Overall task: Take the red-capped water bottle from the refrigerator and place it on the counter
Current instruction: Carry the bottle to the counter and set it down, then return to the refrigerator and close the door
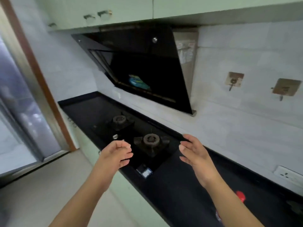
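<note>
A red cap shows on the black counter at the lower right, just behind my right forearm; the bottle body under it is mostly hidden by the arm. My left hand hovers over the counter's front edge with fingers loosely curled and nothing in it. My right hand is raised over the counter, right of the near burner, fingers spread and empty. No refrigerator is in view.
A black gas hob with two burners is set into the counter. A slanted black range hood hangs above it. Two wall hooks and a socket are on the tiled wall. A door frame stands at left.
</note>
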`<state>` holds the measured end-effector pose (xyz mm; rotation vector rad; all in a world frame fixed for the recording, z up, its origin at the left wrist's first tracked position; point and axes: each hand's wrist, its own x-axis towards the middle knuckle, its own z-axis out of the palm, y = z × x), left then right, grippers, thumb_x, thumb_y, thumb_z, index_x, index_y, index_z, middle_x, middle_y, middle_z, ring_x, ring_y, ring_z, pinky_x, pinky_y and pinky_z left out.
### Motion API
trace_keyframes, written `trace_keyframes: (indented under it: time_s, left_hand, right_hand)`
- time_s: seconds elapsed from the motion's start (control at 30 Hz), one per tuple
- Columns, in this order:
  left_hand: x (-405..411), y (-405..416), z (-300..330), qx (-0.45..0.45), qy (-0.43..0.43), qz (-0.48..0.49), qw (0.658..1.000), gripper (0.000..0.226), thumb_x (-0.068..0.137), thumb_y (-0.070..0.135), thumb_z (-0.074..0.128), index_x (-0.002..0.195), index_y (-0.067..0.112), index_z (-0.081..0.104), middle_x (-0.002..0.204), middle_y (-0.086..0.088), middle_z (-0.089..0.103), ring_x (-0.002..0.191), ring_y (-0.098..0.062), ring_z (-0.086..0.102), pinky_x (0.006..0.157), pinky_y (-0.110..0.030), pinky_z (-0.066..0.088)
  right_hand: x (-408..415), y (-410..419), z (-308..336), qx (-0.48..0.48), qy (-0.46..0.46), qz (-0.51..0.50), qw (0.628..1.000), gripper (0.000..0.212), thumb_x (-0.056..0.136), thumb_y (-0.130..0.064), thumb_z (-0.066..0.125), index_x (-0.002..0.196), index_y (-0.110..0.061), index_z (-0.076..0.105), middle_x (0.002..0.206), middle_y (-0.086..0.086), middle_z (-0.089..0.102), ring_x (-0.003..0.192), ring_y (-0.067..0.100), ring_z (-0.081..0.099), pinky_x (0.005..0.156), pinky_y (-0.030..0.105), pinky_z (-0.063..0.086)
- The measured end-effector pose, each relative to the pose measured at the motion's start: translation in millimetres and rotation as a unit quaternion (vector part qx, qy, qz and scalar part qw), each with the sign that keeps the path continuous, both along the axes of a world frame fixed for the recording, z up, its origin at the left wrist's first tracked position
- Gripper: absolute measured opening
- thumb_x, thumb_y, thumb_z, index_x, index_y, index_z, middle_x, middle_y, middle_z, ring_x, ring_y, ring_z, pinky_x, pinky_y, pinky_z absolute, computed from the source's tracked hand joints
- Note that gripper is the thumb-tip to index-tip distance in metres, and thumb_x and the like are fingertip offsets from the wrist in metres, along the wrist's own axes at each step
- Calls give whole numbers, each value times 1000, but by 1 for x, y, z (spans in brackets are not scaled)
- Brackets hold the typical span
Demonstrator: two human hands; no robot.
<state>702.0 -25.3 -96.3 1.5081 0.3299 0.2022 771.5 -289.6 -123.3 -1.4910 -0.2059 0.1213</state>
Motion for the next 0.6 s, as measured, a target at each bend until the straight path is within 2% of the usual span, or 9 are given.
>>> trace_keyframes:
  time_s: [0.1,0.2,0.37,0.47,0.53,0.6]
  left_hand:
    - [-39,47,7,-7,-20,66,998,4,90,19,67,86,18,65,98,-5,72,93,-22,73,79,-34,51]
    - [-76,96,12,-10,-38,125,991,16,80,28,71,90,16,65,94,-5,72,90,-22,71,86,-39,51]
    - [-131,193,8,-13,-59,212,975,20,80,29,73,91,14,65,92,-6,71,90,-24,70,80,-35,52]
    - [-161,258,6,-8,-61,245,967,10,89,26,69,90,16,67,90,-5,71,90,-23,70,80,-34,51]
    - [-178,301,8,-10,-71,256,964,15,77,35,76,83,22,71,86,-3,71,81,-19,69,74,-32,49]
    - [-193,340,10,-12,-73,267,961,19,69,38,78,80,23,71,83,-2,69,72,-15,65,68,-30,45]
  right_hand:
    - [-6,55,13,1,-12,68,998,62,75,-47,80,133,-38,60,132,-3,63,117,4,64,100,37,54]
    - [-14,116,23,-7,-26,131,991,59,78,-44,82,132,-39,61,132,-4,63,118,5,64,98,36,56]
    - [-22,233,31,-2,-40,204,978,51,80,-36,82,128,-39,65,129,-1,65,120,12,65,102,42,55]
    - [-28,309,37,6,-49,234,971,66,65,-48,81,129,-37,64,130,1,65,115,7,66,103,45,55]
    - [-31,361,42,20,-55,249,967,81,54,-55,87,129,-36,64,129,3,64,116,9,66,104,47,54]
    - [-34,409,45,27,-55,263,963,81,56,-57,88,129,-35,64,129,5,64,122,17,63,105,49,52]
